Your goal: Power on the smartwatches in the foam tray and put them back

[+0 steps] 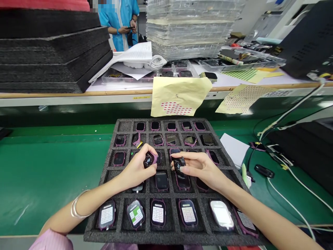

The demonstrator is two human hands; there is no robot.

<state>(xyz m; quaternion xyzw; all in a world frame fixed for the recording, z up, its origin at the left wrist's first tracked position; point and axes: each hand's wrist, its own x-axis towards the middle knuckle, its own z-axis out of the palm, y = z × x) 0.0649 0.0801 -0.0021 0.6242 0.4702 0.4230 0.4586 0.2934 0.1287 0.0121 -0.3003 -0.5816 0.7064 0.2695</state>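
Observation:
My left hand (142, 163) is closed around a purple-framed smartwatch body (149, 160) whose dark screen shows small white marks. In my right hand (197, 166) a black smartwatch (178, 164), also with white marks on its screen, is pinched between thumb and fingers. Both are held just above a dark foam tray (174, 237) divided into square compartments. Purple watch bodies lie in many of these. Along the near row several screens are lit, one of them a watch with a white screen (222, 214). A watch with a yellow tab (136, 139) leans in its compartment. My hands and forearms hide some compartments.
The tray lies on a green bench mat (52, 163). At right are white paper (235, 150), a black device on a cable (264, 171) and loose cords. A shelf behind carries black foam trays (49, 59) and clear plastic trays (189, 31). Beyond, a person in blue (118, 24) stands.

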